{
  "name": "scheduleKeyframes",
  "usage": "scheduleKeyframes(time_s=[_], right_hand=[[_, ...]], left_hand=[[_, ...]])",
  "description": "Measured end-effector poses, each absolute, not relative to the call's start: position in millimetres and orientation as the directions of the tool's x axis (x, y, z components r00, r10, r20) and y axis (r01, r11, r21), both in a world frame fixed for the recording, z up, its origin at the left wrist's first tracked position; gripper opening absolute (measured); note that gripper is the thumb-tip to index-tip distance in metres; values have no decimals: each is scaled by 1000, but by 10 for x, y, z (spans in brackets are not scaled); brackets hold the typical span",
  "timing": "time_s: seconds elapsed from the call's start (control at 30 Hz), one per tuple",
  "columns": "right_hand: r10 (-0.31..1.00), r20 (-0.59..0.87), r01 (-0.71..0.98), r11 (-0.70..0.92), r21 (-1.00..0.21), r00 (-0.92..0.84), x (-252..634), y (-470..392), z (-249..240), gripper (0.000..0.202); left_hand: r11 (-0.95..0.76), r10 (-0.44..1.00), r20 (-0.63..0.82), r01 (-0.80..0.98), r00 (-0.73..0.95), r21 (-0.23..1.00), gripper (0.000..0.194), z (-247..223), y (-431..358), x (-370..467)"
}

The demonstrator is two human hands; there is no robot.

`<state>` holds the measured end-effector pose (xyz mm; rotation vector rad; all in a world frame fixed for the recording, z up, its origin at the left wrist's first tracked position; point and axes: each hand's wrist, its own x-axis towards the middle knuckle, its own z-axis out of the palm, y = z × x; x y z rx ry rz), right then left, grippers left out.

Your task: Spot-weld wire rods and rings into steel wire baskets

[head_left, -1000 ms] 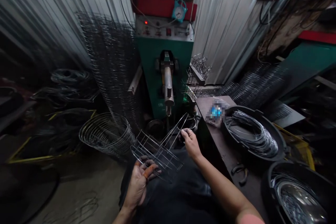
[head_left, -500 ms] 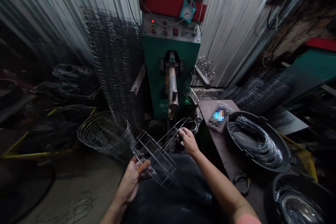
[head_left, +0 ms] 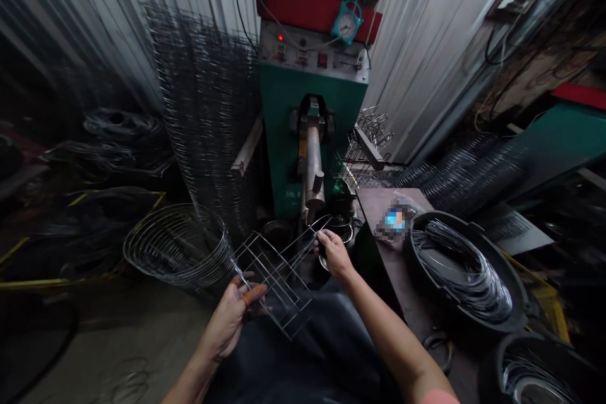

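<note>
A wire rack [head_left: 277, 278] of crossing metal rods hangs tilted over my lap. On its near left edge my left hand [head_left: 231, 312] is closed, the thumb in an orange covering. My right hand [head_left: 332, 251] pinches the bent wire end at the upper right of the rack. Just beyond sits the round metal arm [head_left: 313, 164] of a green spot-welding-type machine [head_left: 279, 113], its tip close above the wire end; whether they touch I cannot tell. Left of the rack, a bundle of wire rings [head_left: 177, 243] lies near my left hand.
A tall stack of wire racks [head_left: 203, 107] leans left of the machine. On the right, a table [head_left: 379, 199] bears a blurred-out item and a black tub [head_left: 518, 303] of wire rings. A second tub [head_left: 492, 360] stands nearer me. Two bars jut out beside the machine.
The view has shifted slightly. Both hands keep their hold on the wire rack, which sits much the same way below the machine arm.
</note>
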<state>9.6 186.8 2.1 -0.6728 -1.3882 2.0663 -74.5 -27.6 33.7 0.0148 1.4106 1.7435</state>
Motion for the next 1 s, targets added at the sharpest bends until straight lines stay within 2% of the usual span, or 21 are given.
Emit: scheduleKeyframes(time_s=[0.17,0.37,0.67,0.8,0.83,1.0], right_hand=[[676,-103,-175,-331,-927,-730,28,1904,9,30],[673,-134,-163,-359,-919,-728,8,1919,77,30],[626,-204,-48,-362,-931,-752,183,1823,96,34],[379,-185,124,-180,-976,-907,554,1482,73,30],[350,-173,140,-117,-983,-921,619,1407,58,28],[475,-37,99,107,-989,-879,649,1285,-11,29]], left_hand=[[1,593,-492,-611,-637,792,58,313,-251,-766],[-19,559,-515,-631,-649,775,45,382,-222,-767],[-76,557,-496,-636,-666,768,41,305,-184,-721],[-128,565,-451,-614,-691,779,45,297,-171,-631],[-141,562,-443,-609,-698,781,45,293,-168,-615],[-167,570,-414,-593,-710,787,42,239,-156,-590]])
